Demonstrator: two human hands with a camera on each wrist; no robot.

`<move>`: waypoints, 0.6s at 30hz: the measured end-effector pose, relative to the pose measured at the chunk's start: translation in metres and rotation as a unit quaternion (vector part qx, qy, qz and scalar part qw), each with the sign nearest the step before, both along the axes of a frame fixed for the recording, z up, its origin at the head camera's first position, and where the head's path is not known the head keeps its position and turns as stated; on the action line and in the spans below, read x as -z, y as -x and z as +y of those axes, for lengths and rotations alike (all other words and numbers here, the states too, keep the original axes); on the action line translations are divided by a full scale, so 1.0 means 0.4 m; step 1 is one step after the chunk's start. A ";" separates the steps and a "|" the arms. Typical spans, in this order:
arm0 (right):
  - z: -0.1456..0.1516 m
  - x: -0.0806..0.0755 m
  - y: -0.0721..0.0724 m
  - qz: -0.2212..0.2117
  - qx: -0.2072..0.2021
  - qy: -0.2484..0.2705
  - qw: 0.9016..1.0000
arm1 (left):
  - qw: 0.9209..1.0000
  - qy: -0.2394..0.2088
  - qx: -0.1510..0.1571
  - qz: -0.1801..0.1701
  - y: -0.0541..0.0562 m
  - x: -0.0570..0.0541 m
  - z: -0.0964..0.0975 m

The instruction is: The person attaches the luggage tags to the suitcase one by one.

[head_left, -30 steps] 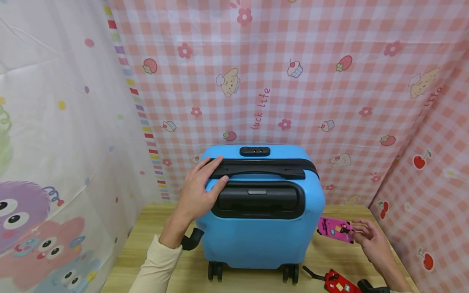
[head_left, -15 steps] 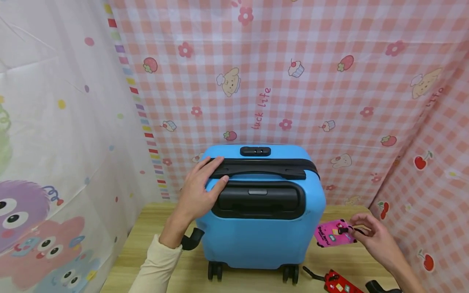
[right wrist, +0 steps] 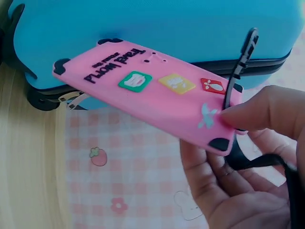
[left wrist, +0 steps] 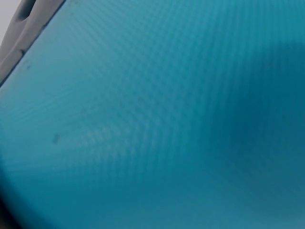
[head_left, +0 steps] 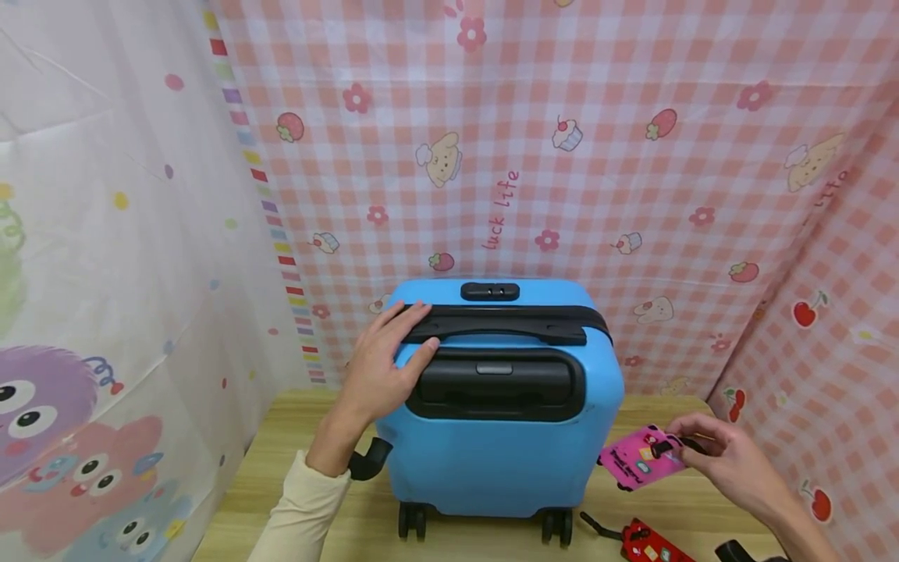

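Observation:
A light-blue suitcase (head_left: 485,468) stands upright on its black wheels in the head view. My left hand (head_left: 375,375) rests on its top left corner, fingers laid fairly straight over the black side handle (head_left: 492,321). Blue shell fills nearly all of the left wrist view. To the right of the suitcase, my right hand (head_left: 730,464) pinches a pink luggage tag (right wrist: 147,102) at its strap end, thumb on the face. The tag's black strap (right wrist: 239,62) loops up past the thumb, with more of it running back over the palm. "Travel World" lettering faces up.
A red luggage tag (head_left: 653,542) with a black strap lies on the wooden table (head_left: 260,476) near the front right. Behind stands a pink checked curtain (head_left: 534,156); a white printed one (head_left: 140,257) hangs at the left. Checked cloth also bounds the right side.
The pink tag has turned in my right hand, its far end swinging down toward the front. The right hand has shifted slightly right. My left hand and the suitcase stay in place.

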State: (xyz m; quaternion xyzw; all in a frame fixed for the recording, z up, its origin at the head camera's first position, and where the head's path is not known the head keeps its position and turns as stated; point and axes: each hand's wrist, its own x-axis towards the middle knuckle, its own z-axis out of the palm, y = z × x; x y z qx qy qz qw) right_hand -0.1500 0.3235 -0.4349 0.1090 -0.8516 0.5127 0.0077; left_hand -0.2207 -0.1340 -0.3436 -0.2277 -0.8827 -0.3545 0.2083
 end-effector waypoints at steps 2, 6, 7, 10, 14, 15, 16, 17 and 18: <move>0.002 -0.010 -0.007 0.013 -0.020 0.007 1.000 | 1.000 0.000 -0.001 -0.001 0.000 0.000 0.001; -0.002 -0.028 -0.019 0.053 -0.079 0.036 0.995 | 1.000 -0.002 -0.001 -0.003 -0.002 -0.001 0.001; -0.005 -0.034 -0.021 0.063 -0.094 0.045 0.993 | 1.000 -0.003 0.000 -0.002 -0.002 -0.002 0.001; -0.020 -0.054 -0.028 0.087 -0.125 0.063 0.986 | 1.000 -0.005 0.001 -0.003 -0.003 -0.002 0.001; -0.054 -0.087 -0.041 0.089 -0.132 0.100 0.982 | 1.000 -0.007 0.003 -0.003 -0.002 -0.001 0.001; -0.064 -0.097 -0.044 0.086 -0.131 0.116 0.981 | 1.000 -0.006 0.003 -0.002 -0.002 -0.001 0.001; -0.075 -0.108 -0.048 0.083 -0.129 0.132 0.979 | 1.000 -0.005 0.002 -0.002 -0.002 -0.001 0.001; -0.086 -0.119 -0.051 0.079 -0.126 0.146 0.978 | 1.000 -0.004 0.002 -0.001 -0.001 -0.001 0.001; -0.098 -0.131 -0.055 0.073 -0.120 0.157 0.978 | 1.000 -0.003 0.002 -0.001 -0.001 0.000 0.001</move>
